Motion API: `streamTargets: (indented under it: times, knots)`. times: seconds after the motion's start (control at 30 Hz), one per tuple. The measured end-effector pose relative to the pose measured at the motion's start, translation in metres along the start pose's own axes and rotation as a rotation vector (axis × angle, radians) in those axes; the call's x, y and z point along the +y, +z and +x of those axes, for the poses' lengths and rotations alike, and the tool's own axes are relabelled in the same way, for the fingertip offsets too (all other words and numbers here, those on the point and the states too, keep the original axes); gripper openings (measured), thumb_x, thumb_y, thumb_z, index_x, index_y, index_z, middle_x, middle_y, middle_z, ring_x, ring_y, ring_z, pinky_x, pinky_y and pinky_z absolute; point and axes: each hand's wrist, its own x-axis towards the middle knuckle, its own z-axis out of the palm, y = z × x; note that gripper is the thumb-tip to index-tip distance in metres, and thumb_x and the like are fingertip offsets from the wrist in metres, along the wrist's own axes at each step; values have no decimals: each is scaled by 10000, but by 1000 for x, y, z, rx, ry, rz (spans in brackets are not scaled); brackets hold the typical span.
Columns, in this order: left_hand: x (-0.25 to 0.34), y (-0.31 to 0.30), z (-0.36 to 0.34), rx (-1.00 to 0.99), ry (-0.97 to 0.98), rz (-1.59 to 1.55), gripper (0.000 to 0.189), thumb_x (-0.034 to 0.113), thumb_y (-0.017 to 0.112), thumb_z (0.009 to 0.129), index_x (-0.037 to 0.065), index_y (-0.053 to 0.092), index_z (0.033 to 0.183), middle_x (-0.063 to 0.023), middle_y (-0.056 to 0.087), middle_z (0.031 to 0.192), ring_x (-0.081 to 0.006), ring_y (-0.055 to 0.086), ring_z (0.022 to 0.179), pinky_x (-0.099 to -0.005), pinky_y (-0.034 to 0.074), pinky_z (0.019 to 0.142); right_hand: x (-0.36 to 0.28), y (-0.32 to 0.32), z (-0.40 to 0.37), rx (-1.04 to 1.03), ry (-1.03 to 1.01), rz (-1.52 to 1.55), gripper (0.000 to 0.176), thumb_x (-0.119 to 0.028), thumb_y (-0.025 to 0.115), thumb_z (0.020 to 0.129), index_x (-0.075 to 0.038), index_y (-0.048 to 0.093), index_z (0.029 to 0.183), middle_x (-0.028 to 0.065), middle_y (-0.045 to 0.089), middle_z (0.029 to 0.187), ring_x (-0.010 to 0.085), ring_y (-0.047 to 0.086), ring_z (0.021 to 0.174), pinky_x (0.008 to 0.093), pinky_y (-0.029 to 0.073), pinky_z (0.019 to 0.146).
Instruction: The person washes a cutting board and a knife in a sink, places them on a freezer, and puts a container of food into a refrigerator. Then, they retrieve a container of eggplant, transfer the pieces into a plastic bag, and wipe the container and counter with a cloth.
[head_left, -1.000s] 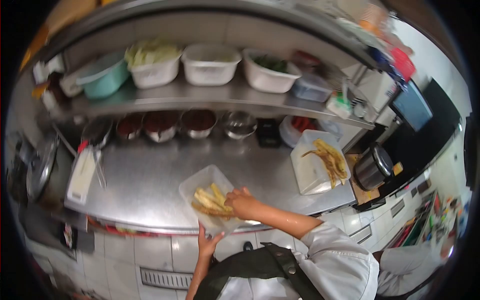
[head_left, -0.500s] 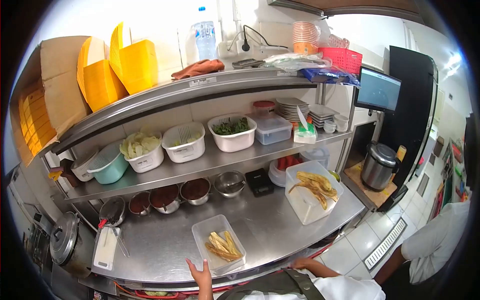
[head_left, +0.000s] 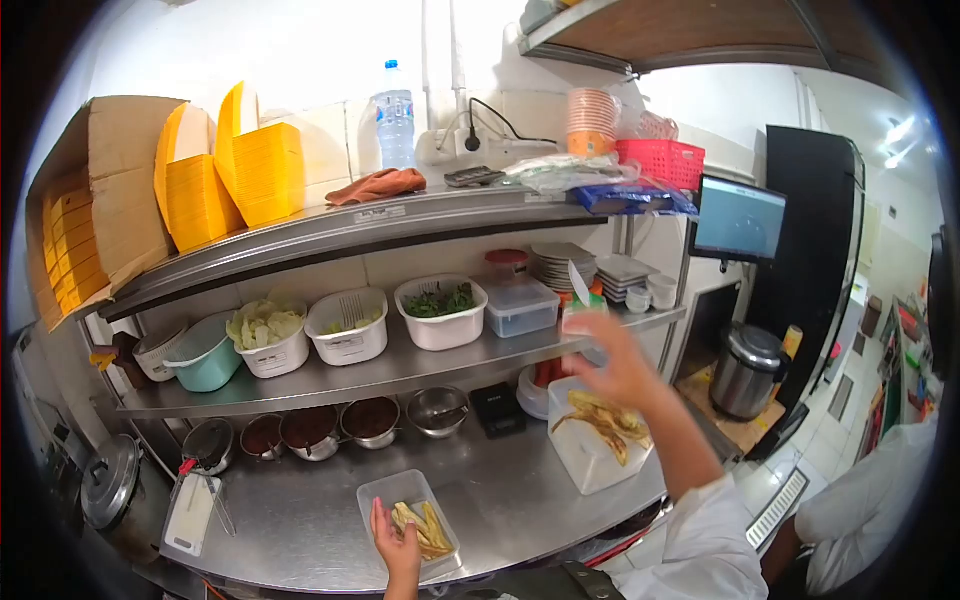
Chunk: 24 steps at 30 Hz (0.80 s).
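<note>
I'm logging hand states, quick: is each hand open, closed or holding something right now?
Left hand: open, fingers extended, at the smaller container; contact can't be told.
Right hand: open, though blurred, in front of the shelf; nothing visible in it.

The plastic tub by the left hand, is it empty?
Not empty: yellow-brown strips lie inside the plastic tub, with bare wall showing above them.

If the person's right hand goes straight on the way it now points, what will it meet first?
Most likely the small white-and-green box on the grey steel shelf, partly hidden behind the right hand, though depth is unclear in one view.
</note>
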Motion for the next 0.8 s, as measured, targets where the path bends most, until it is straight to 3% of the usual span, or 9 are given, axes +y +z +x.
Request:
streamTargets:
  times: [0.07, 0.13, 0.2, 0.27, 0.33, 0.43, 0.63, 0.73, 0.8]
  knots:
    - [4, 1, -5, 27, 6, -12, 628, -68, 533, 715, -27, 299, 1296, -128, 269, 1347, -284, 353, 1206, -355, 275, 1006, 37, -11, 82, 142, -199, -115, 292, -142, 625, 702, -25, 532, 952, 161, 536, 1021, 334, 506, 980, 393, 399, 832]
    - [5, -1, -11, 87, 43, 39, 597, -77, 504, 726, -14, 317, 1289, -116, 277, 1339, -285, 370, 1194, -359, 313, 979, 87, -15, 153, 267, -139, -272, 335, -217, 624, 713, -27, 540, 975, 158, 538, 1034, 332, 501, 961, 390, 391, 840]
    - [-14, -13, -21, 102, 66, 191, 611, -39, 522, 756, 2, 269, 1311, -117, 293, 1345, -281, 382, 1188, -358, 322, 967, 135, -15, 201, 314, -24, -588, 464, -338, 561, 768, -71, 498, 1143, 149, 473, 1198, 317, 429, 1112, 444, 332, 927]
    - [-48, -37, -34, 79, 69, 444, 705, 45, 586, 806, 23, 155, 1364, -131, 317, 1364, -272, 389, 1189, -351, 301, 970, 163, -9, 215, -9, 271, -902, 579, -466, 446, 813, -149, 376, 1292, 102, 322, 1360, 285, 286, 1255, 538, 207, 998]
    - [-57, -53, -43, 183, -13, 398, 649, 25, 586, 797, 14, 229, 1339, -144, 352, 1329, -273, 404, 1171, -344, 315, 959, 174, 0, 214, -471, 503, -713, 622, -538, 375, 821, -209, 291, 1342, 52, 209, 1421, 257, 169, 1313, 609, 98, 1001]
    - [-33, -53, -49, 309, -49, 231, 566, -5, 570, 789, 0, 317, 1296, -145, 367, 1311, -273, 416, 1155, -340, 328, 947, 178, -4, 212, -507, 455, -701, 633, -535, 413, 807, -207, 302, 1336, 43, 192, 1427, 245, 179, 1310, 612, 96, 1001]
    - [12, -59, -14, 275, -31, 285, 468, -20, 543, 782, -12, 404, 1229, -120, 334, 1325, -276, 427, 1134, -334, 356, 924, 148, -9, 224, -446, 530, -732, 427, -461, 485, 804, -157, 592, 1085, 130, 516, 1185, 294, 452, 1132, 540, 233, 979]
    - [17, -58, 7, 260, 6, 351, 452, -16, 545, 780, 3, 426, 1215, -111, 338, 1315, -270, 443, 1111, -331, 378, 905, 160, -2, 247, -159, 428, -807, 312, -373, 575, 768, -127, 647, 947, 155, 613, 962, 298, 567, 938, 446, 361, 906]
    - [15, -58, 17, 260, 51, 367, 448, -18, 544, 779, 18, 435, 1212, -105, 350, 1304, -260, 454, 1094, -329, 391, 891, 165, 0, 265, -36, 301, -896, 279, -325, 613, 742, -130, 644, 940, 132, 621, 951, 290, 567, 944, 443, 367, 895]
